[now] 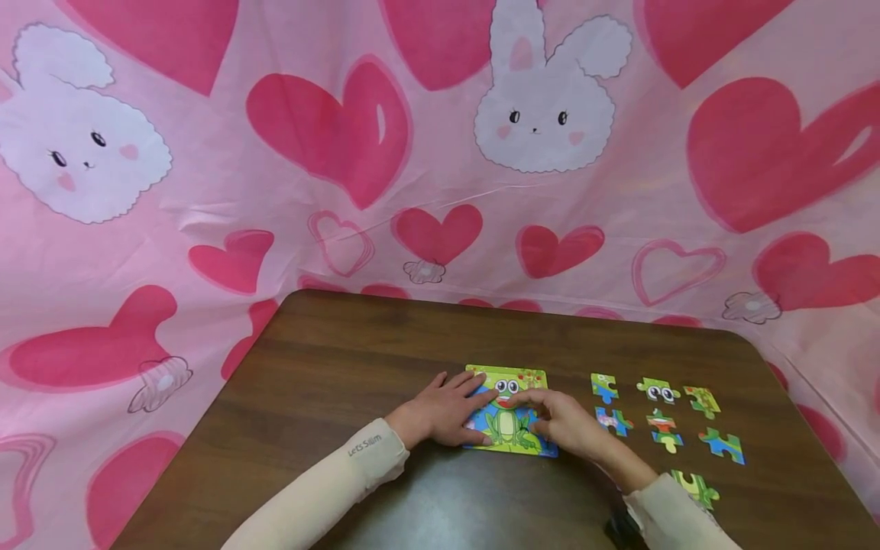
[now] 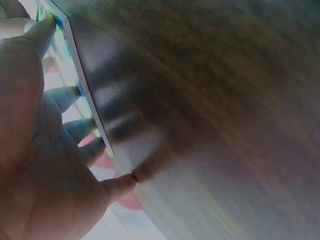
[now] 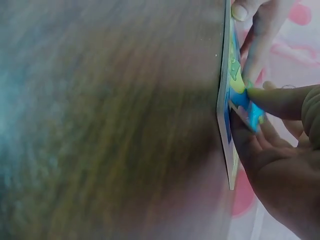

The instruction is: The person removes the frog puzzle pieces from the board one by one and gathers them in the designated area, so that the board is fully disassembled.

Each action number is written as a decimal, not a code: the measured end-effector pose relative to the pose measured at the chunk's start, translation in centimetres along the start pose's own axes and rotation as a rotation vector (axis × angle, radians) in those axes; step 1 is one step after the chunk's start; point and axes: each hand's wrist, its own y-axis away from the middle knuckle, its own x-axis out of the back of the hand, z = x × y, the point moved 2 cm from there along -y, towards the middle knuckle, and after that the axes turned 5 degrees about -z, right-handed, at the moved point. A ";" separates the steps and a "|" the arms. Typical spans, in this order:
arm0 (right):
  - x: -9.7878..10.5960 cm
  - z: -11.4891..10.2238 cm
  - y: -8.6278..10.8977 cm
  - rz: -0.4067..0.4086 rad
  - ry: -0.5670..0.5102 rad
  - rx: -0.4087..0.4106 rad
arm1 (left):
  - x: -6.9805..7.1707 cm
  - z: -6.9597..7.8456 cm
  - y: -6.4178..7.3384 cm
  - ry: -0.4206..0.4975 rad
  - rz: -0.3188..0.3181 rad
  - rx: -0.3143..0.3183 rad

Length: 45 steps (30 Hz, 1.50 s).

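A frog jigsaw puzzle (image 1: pixel 507 429) in a thin rectangular board lies on the table. My left hand (image 1: pixel 443 412) rests on its left side with fingers spread and straight; in the left wrist view the fingertips (image 2: pixel 72 97) touch the board near its edge. Over the puzzle's right side is my right hand (image 1: pixel 567 422). In the right wrist view, its thumb and fingers pinch a blue puzzle piece (image 3: pixel 255 117), tilted up from the board (image 3: pixel 226 125). The head view hides most of that piece behind the hand.
Several loose puzzle pieces lie to the right on the brown table (image 1: pixel 330 367), among them one with eyes (image 1: pixel 660 392), a blue one (image 1: pixel 723 445) and a green one (image 1: pixel 696 486) by the right sleeve. A pink heart-patterned cloth (image 1: pixel 440 183) hangs behind the table.
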 end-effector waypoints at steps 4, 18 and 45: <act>0.1 0.3 0.0 -0.060 -0.169 0.012 | 0.1 0.0 0.0 0.006 -0.002 -0.001; 3.1 2.1 2.4 -0.099 -0.406 0.008 | -0.1 0.0 0.0 0.009 -0.004 0.001; 10.0 9.8 13.7 0.073 -0.438 -0.016 | 0.0 0.0 0.0 0.014 -0.012 0.006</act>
